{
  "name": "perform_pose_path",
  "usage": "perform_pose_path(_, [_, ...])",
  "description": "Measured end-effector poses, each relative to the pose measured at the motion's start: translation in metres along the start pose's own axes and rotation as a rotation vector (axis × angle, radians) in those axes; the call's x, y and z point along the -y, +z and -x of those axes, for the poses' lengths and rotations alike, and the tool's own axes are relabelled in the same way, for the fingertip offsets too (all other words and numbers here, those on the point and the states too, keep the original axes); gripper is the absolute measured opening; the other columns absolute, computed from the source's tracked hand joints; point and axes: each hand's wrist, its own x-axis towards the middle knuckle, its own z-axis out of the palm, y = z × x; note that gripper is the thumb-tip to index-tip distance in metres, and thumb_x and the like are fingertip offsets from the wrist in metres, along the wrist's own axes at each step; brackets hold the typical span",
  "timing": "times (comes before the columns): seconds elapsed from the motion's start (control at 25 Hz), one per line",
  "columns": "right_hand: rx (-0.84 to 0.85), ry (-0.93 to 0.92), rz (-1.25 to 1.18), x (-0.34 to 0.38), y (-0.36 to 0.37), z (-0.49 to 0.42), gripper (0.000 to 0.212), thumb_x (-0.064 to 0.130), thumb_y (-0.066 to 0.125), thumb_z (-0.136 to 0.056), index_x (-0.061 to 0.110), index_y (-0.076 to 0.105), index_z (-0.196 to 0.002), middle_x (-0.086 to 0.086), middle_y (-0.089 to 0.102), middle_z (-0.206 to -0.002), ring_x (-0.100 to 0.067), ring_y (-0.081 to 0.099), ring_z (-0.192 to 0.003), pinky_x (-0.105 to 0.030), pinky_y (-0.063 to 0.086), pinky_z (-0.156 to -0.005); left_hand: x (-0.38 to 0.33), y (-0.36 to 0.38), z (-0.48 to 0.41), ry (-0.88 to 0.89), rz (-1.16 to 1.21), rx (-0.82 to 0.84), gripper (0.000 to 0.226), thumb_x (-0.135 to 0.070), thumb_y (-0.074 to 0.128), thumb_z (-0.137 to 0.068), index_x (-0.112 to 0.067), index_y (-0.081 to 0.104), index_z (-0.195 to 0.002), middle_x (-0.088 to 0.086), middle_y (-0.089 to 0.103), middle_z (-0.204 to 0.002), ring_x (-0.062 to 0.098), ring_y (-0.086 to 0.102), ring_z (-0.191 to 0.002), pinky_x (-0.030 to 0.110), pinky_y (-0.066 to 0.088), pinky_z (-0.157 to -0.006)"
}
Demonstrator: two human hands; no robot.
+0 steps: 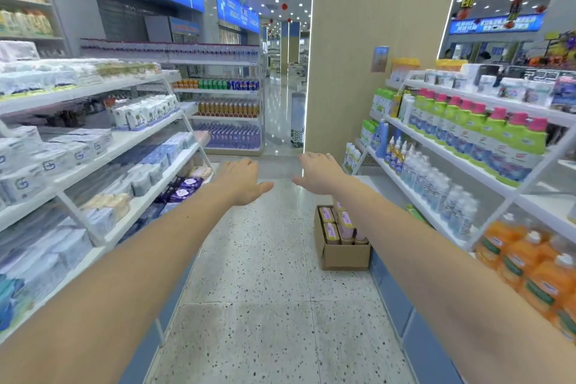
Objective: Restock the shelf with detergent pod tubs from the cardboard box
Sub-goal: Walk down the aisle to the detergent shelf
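Aisle: speckled tile floor (265,290) running far between a left rack (140,140) and a right rack (442,162), both white.
Box: the cardboard box (343,256) sits on the floor, right of centre, against the right rack's base; purple-labelled tubs (331,231) stand packed inside.
Left hand (241,181): stretched forward in the air, palm down, fingers straight, holding nothing.
Right hand (321,173): likewise flat and empty, hanging beyond the box.
Stage: probably the very start, since no tub is seen outside the box.
Risk, reach: the box lies low; stooping there could swing an elbow into the clear bottles (436,184) on the low right shelf.
Risk, grip: the tubs sit tight together, so fingers may find little gap and a one-handed lift could slip.
Risk, placement: the tubs' shelf slot cannot be told from here, so misplacing is possible.
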Motion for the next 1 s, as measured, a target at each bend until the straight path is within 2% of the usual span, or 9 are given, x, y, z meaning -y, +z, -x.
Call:
perform_pose_path(0.32, [-0.035,-0.052,-0.067,-0.066,0.017,-0.226,0.060,0.038,0.045,-0.091,0.005,0.031,-0.140,-0.016,0.040,-0.144,-0.033,0.040,-0.131,-0.046,0.026,-0.112,0.051,0.018,-0.212,-0.046,0.031,-0.015,0.071,-0.053,0.034,-0.092,-0.004,0.029,-0.143,0.015,0.036,-0.149,0.032,0.037,-0.134,0.042,0.029,-0.109])
perform_pose_path(0.6, [-0.047,-0.028,-0.072,-0.096,0.060,-0.417,0.063,0.037,0.049,-0.091,0.009,0.027,-0.143,-0.012,0.037,-0.149,-0.029,0.036,-0.135,-0.045,0.024,-0.113,0.118,0.050,-0.403,-0.023,0.056,-0.069,0.071,-0.051,0.037,-0.092,-0.008,0.023,-0.146,0.012,0.031,-0.153,0.028,0.033,-0.138,0.041,0.027,-0.112])
perform_pose_path(0.84, [-0.087,0.099,-0.156,-0.128,0.062,-0.584,0.059,0.035,0.049,-0.092,0.007,0.031,-0.140,-0.014,0.042,-0.144,-0.032,0.041,-0.130,-0.043,0.032,-0.109,0.178,0.050,-0.588,0.082,0.047,-0.098,0.072,-0.050,0.037,-0.093,-0.007,0.020,-0.147,0.013,0.033,-0.151,0.030,0.036,-0.136,0.042,0.029,-0.111])
perform_pose_path(1.0, [-0.085,0.199,-0.201,-0.170,0.071,-0.669,0.060,0.034,0.049,-0.092,0.006,0.030,-0.141,-0.016,0.039,-0.146,-0.032,0.039,-0.132,-0.041,0.033,-0.108,0.186,0.057,-0.690,0.151,0.076,-0.104,0.070,-0.050,0.036,-0.093,-0.006,0.022,-0.146,0.015,0.035,-0.150,0.031,0.038,-0.134,0.042,0.030,-0.109])
